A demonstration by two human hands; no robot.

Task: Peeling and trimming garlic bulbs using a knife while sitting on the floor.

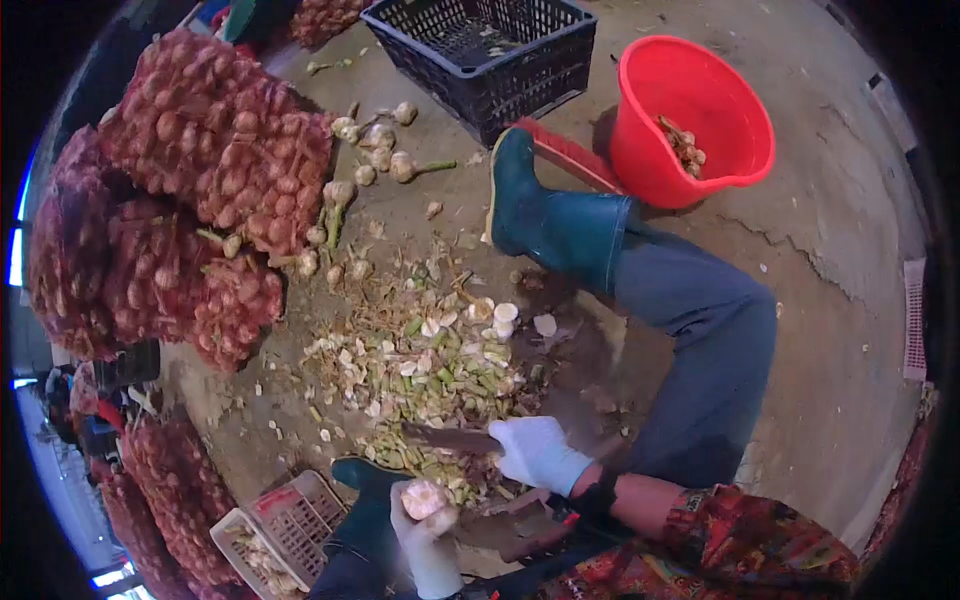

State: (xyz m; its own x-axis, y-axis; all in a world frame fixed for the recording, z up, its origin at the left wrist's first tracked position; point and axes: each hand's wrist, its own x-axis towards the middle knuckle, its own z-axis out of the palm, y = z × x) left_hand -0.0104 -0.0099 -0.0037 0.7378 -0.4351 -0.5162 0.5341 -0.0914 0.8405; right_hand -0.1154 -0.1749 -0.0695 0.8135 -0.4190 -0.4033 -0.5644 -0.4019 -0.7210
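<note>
My left hand (429, 544), in a pale glove, holds a garlic bulb (423, 499) at the bottom centre. To its upper right, my right hand (534, 452), in a whitish glove, is closed around a knife (452, 438) whose dark blade points left. Under and beyond the blade, a heap of cut garlic stalks and trimmings (442, 375) covers the floor between my legs. Several whole garlic bulbs (403, 166) lie on the floor above the heap, some with green stems. My left hand is beside the left boot, apart from the knife.
Red mesh sacks of garlic (217, 142) are piled at left, with more sacks (176, 495) below. A black plastic crate (491, 82) stands at top, near a red bucket (694, 124) holding some bulbs and a red-bristled brush (574, 157). A pale basket (281, 532) holding garlic is at lower left.
</note>
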